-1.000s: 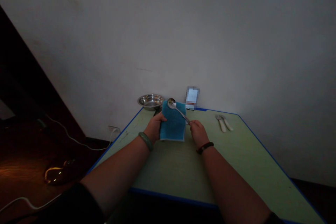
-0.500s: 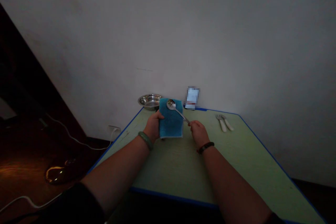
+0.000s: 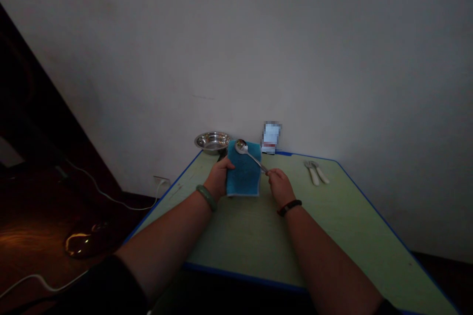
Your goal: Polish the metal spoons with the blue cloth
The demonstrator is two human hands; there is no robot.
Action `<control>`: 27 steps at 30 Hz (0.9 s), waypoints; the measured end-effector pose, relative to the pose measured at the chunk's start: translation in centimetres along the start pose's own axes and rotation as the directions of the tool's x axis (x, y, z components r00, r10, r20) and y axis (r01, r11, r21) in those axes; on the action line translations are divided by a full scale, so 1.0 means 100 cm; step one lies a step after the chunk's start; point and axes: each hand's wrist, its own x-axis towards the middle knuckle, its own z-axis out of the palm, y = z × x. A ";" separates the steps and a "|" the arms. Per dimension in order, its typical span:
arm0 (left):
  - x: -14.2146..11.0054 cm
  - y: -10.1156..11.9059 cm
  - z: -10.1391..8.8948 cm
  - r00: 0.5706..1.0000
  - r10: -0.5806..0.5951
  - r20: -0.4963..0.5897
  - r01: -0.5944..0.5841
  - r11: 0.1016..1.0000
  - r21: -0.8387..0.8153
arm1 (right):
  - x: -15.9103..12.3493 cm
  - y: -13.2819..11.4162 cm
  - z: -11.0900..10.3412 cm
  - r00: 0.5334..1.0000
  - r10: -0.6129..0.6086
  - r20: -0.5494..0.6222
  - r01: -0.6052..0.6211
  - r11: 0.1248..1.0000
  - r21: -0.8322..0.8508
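Left hand (image 3: pixel 219 178) grips blue cloth (image 3: pixel 244 172); right hand (image 3: pixel 281 188) pinches spoon (image 3: pixel 252 155); green table (image 3: pixel 251 236), white wall (image 3: pixel 236 59).

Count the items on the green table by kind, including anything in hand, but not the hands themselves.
steel bowl: 1
teal cloth: 1
metal spoon: 1
cream-handled utensils: 2
blurred upright item: 1
Total: 6
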 end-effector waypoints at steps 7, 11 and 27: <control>0.002 0.003 -0.002 0.990 0.099 -0.099 -0.098 0.995 0.015 | 0.000 -0.002 -0.002 0.999 0.036 0.000 -0.036 0.999 -0.020; 0.003 0.003 -0.002 0.987 0.103 -0.127 -0.101 0.995 0.019 | 0.000 -0.003 -0.002 0.999 0.025 0.040 -0.024 0.999 -0.027; 0.000 0.002 -0.001 0.998 0.057 -0.036 -0.057 0.998 0.007 | -0.001 -0.002 0.000 1.000 0.031 0.003 -0.031 0.999 0.019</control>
